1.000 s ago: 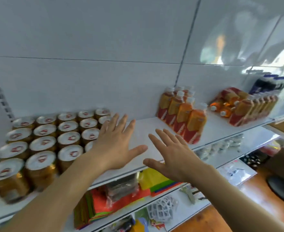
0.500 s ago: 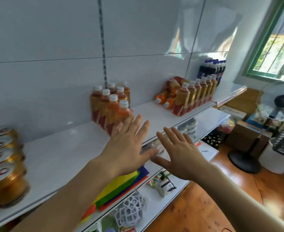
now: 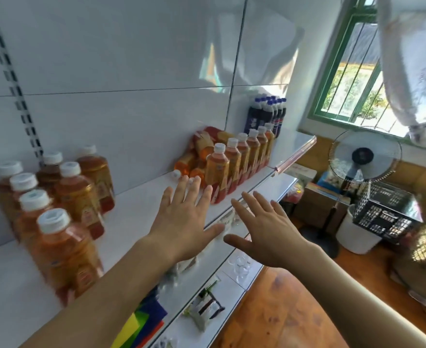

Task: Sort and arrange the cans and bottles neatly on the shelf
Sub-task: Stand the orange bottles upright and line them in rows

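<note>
Head view: left hand [image 3: 181, 222] flat, fingers spread, holding nothing, over bare white shelf [image 3: 136, 204]. Right hand [image 3: 264, 232] same, just beside at 3 o'clock, past shelf edge. Blurred orange bottle cluster [image 3: 56, 209] standing at 9 o'clock of left hand. Upright orange bottle row [image 3: 239, 162] at 1 o'clock, toppled bottles [image 3: 197, 156] behind it. Dark blue-capped bottles [image 3: 267, 114] at far end. Standing fan [image 3: 364, 156] on floor at 3 o'clock.
</note>
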Demonstrator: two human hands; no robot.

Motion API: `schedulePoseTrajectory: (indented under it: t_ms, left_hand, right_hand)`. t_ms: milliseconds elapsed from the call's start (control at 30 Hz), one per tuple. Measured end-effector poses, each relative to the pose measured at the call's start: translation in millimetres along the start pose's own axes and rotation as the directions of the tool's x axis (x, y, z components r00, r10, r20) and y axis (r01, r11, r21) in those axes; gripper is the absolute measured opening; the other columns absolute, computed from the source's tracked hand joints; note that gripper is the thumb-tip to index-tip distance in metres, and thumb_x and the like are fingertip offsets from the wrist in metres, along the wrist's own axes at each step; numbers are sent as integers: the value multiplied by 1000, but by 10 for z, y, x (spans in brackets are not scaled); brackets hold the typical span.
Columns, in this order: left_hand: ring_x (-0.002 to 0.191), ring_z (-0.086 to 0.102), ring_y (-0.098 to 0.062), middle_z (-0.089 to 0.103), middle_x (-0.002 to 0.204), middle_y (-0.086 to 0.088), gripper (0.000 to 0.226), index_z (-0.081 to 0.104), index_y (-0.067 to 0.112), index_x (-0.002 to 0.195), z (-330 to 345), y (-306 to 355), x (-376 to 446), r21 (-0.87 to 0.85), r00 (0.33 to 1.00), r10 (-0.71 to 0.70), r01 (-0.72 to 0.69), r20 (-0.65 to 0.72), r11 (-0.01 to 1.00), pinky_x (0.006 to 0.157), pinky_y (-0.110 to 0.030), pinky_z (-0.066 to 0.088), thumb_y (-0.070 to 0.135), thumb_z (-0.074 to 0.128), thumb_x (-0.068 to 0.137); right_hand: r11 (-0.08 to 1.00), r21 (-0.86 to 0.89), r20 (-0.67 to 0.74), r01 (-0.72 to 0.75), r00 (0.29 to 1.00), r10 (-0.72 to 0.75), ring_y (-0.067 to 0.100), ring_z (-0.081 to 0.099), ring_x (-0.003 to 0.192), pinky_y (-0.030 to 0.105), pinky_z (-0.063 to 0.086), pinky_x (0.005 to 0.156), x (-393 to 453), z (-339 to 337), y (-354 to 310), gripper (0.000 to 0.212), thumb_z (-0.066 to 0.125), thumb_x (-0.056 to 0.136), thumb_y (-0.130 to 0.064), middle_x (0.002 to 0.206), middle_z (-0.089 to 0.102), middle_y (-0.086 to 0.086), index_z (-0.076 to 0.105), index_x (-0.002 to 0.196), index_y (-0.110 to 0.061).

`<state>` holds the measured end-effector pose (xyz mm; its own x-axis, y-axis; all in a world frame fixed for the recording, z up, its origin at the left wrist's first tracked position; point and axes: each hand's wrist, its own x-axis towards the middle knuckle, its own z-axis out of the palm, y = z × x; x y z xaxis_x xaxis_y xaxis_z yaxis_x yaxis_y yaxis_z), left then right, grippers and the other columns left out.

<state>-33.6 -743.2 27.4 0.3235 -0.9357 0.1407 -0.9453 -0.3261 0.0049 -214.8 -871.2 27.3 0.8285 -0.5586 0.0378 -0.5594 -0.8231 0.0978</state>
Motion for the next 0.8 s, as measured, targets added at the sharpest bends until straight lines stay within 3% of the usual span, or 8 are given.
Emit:
schedulePoseTrajectory:
  t_ms: [100,233,367,533,633,700,800]
  left_hand:
    - [161,-21,-31,-17,176,-7,98,-11,26,167,8,47,346,-7,1000,-24,24,-4,1000,129,-58,2,84,9,90]
    - [163,-2,-29,0,177,-6,95,-9,26,167,23,86,828,-77,991,-103,96,-87,992,130,-54,9,79,29,97]
    - [157,22,-30,17,173,-9,101,-9,29,165,72,141,1361,-215,949,-221,173,-226,961,127,-53,25,73,48,95]
    - [153,34,-29,19,172,-6,107,-10,33,164,158,259,1824,-292,906,-368,301,-210,908,119,-49,40,64,64,94]
    - [135,56,-30,25,169,-6,110,-15,39,163,265,308,1846,-330,899,-416,354,-139,875,103,-48,54,50,71,95]
    - [126,62,-30,33,165,-5,108,-13,45,161,290,328,1827,-361,885,-443,371,-141,856,100,-50,56,43,73,95]
    - [131,60,-28,31,168,1,103,-9,47,159,244,359,1793,-378,881,-450,370,-147,849,106,-49,53,39,72,97]
  right_hand:
    - [1000,31,-20,3,1000,-2,25,-12,164,54,-4,130,313,-2,270,98,24,91,-92,179,-8,-1,-6,168,-39]
    - [996,78,-99,30,995,-22,27,-8,165,58,6,132,840,-17,681,96,29,93,-88,179,-3,0,-3,168,-37]
    - [988,69,-246,137,962,-116,29,-5,165,60,8,132,1504,-63,1099,98,47,96,-80,179,1,0,-2,169,-35]
    - [932,-47,-292,359,887,-356,30,-10,164,56,-1,131,2227,-208,1411,117,64,85,-79,179,0,2,-5,168,-35]
    - [882,-121,-253,455,845,-471,31,-7,165,49,-10,126,2520,-197,1466,123,69,82,-79,179,5,3,-5,168,-35]
    - [859,-123,-253,496,822,-511,31,-3,165,46,-11,123,2643,-128,1445,123,74,81,-76,177,16,4,-2,168,-34]
    - [826,-103,-307,554,772,-556,29,16,163,40,-10,125,2689,-41,1429,114,80,81,-67,162,49,3,14,165,-28]
